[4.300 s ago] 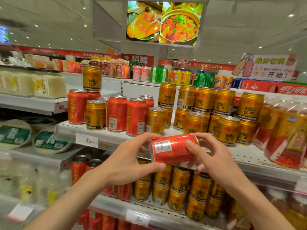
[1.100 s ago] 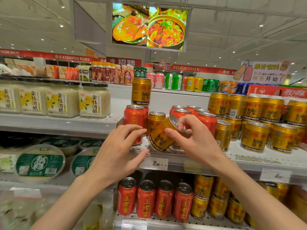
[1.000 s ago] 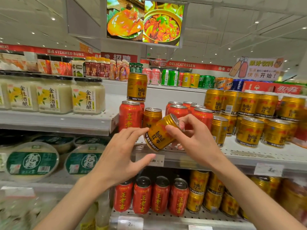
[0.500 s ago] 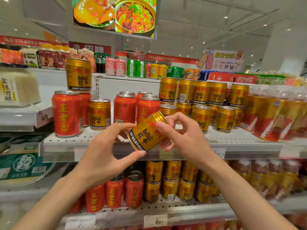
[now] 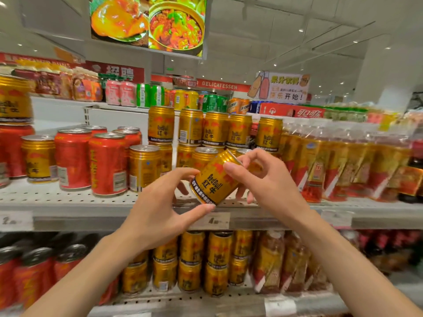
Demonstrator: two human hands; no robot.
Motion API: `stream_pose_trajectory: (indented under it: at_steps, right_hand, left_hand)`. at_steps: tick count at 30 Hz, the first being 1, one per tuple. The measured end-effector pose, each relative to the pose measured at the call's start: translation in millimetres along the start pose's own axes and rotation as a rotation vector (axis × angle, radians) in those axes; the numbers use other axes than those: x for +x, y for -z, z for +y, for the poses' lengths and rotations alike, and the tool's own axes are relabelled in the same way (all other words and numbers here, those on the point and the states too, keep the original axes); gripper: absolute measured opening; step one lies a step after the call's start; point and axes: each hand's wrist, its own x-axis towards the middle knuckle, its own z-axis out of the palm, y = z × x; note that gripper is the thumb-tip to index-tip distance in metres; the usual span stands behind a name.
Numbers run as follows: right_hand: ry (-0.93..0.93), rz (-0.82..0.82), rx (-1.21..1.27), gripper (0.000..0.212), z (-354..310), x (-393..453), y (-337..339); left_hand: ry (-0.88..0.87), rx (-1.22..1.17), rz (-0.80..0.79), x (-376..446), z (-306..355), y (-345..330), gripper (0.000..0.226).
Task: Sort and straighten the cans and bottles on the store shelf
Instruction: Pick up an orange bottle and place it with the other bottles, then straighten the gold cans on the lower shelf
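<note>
Gold can (image 5: 211, 179) tilted, top up-right, base down-left, pinched between left hand (image 5: 158, 216) and right hand (image 5: 270, 184).

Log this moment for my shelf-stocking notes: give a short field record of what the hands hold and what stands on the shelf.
held item: gold can, tilted, lifted off the shelf
left hand: grips the can's lower end
right hand: grips its top end
middle shelf: red cans left, one gold can among them
gold stack: two tiers, behind the hands
right side: bagged bottles
</note>
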Motion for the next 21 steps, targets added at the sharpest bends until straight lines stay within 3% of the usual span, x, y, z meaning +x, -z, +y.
stream_pose_trajectory:
  at_steps: [5, 9, 15, 21]
  right_hand:
    - [0.013, 0.088, -0.148, 0.037, 11.8, 17.0, 29.6]
    - [0.011, 0.096, -0.362, 0.038, 29.4, 24.0, 39.5]
    - [0.075, 0.135, -0.607, 0.040, 48.3, 23.9, 30.4]
    - [0.032, 0.070, -0.583, 0.040, 50.8, 26.8, 36.0]
  left_hand:
    - [0.007, 0.076, -0.025, 20.9, 5.1, -24.6, 0.067]
    - [0.126, 0.118, 0.032, 26.0, -6.0, -24.1, 0.073]
    - [0.300, 0.159, -0.125, 46.9, -12.8, -26.7, 0.086]
    - [0.292, 0.118, -0.132, 69.0, -13.7, -34.6, 0.076]
